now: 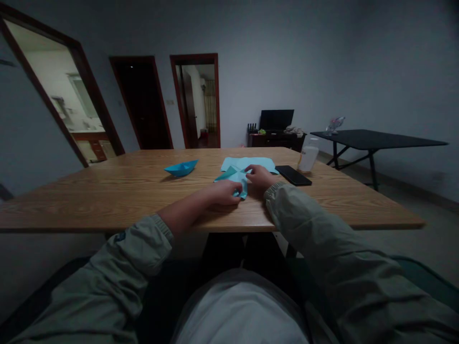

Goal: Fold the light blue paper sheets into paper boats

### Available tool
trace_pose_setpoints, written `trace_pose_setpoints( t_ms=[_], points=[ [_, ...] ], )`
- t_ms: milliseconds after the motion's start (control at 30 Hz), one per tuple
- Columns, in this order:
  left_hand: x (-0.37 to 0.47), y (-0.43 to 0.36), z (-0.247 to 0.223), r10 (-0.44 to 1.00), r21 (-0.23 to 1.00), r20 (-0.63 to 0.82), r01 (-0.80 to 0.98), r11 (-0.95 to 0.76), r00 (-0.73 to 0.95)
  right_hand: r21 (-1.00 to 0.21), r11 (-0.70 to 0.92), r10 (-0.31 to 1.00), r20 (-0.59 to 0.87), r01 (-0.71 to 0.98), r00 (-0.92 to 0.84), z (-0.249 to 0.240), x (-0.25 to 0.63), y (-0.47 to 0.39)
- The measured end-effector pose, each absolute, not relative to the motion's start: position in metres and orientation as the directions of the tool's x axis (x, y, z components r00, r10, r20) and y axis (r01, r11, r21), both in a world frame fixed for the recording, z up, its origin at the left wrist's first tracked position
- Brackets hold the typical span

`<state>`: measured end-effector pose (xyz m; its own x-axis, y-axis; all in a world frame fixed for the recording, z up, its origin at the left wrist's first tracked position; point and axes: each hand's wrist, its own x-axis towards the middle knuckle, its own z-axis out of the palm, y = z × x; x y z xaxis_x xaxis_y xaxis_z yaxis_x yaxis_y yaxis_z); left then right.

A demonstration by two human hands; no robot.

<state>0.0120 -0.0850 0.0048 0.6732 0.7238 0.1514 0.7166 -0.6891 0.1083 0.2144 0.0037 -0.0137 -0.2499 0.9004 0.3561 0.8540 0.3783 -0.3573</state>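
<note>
I have two hands, one left hand [225, 192] and one right hand [260, 176], and two green sleeves [143, 248]. I count two tables: one brown table [143, 191] and one black table [376, 138]. There is one blue paper boat [181, 169]. There are two bits of light blue paper, one folded paper [233, 177] and one flat paper [264, 161], but I can't tell how many sheets make up the flat one. I see one black phone [294, 175] and one bottle [308, 157]. Far off I count one big screen [277, 120], one dark cabinet [276, 140], one shiny clear thing [335, 125] and three door frames [217, 95].
</note>
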Motion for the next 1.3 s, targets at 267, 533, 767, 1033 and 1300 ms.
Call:
trace_pose_setpoints(
  t_ms=[267,533,767,1033,1300],
  points=[
    [-0.04,-0.045,0.001,0.751,0.295,0.158,0.696,-0.655,0.64,-0.302,0.524,0.786,0.532,0.797,-0.315,-0.01,0.221,0.006],
    [-0.055,-0.032,-0.009,0.829,0.539,0.163,0.655,-0.529,0.535,-0.291,0.508,0.835,0.397,0.811,-0.38,-0.023,0.222,0.014],
    [-0.05,-0.037,-0.01,0.779,0.396,0.111,0.692,-0.604,0.617,-0.314,0.55,0.831,0.306,0.774,-0.466,-0.017,0.214,-0.002],
    [-0.061,-0.032,0.002,0.8,0.296,0.025,0.76,-0.579,0.6,-0.241,0.643,0.764,0.138,0.727,-0.63,-0.013,0.192,-0.021],
    [-0.078,-0.027,0.006,0.846,0.329,-0.062,0.811,-0.484,0.53,-0.257,0.595,0.798,0.077,0.762,-0.597,-0.01,0.195,-0.019]
  ],
)
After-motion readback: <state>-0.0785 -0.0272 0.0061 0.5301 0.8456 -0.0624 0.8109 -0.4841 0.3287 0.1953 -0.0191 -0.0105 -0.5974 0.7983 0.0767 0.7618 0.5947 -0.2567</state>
